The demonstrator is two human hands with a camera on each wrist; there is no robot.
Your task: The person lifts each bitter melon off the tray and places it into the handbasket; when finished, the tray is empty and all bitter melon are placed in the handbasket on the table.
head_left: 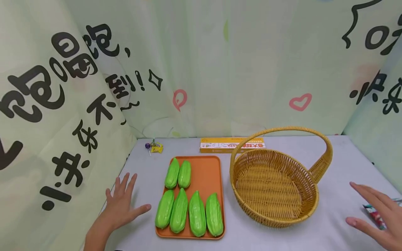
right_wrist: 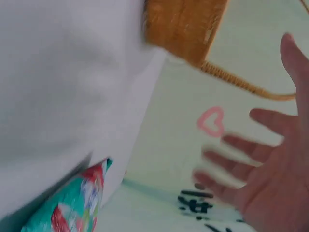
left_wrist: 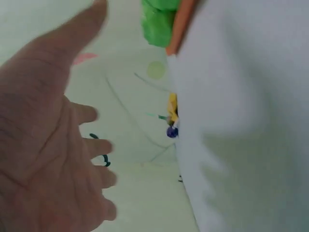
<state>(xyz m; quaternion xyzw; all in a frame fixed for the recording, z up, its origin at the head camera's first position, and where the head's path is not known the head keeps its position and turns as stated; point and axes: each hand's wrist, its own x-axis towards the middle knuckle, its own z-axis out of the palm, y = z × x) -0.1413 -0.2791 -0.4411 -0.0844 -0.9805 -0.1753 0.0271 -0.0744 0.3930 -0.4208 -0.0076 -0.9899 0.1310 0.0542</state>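
Pale desk walled in by printed green curtains, both hands spread and holding nothing.

The left hand [head_left: 120, 205], fingers splayed, lies near the desk's [head_left: 282, 237] left edge, just beside the orange tray [head_left: 207, 174] carrying six green gourds [head_left: 188, 205]. The right hand [head_left: 378, 216], fingers straight, hovers near the right edge over a colourful packet [head_left: 375, 213]. Between them stands the wicker basket [head_left: 273, 184], just right of the tray. A yellow box [head_left: 230, 145] and some sweets [head_left: 154, 146] lie along the back edge; bare desk shows in front of the basket.
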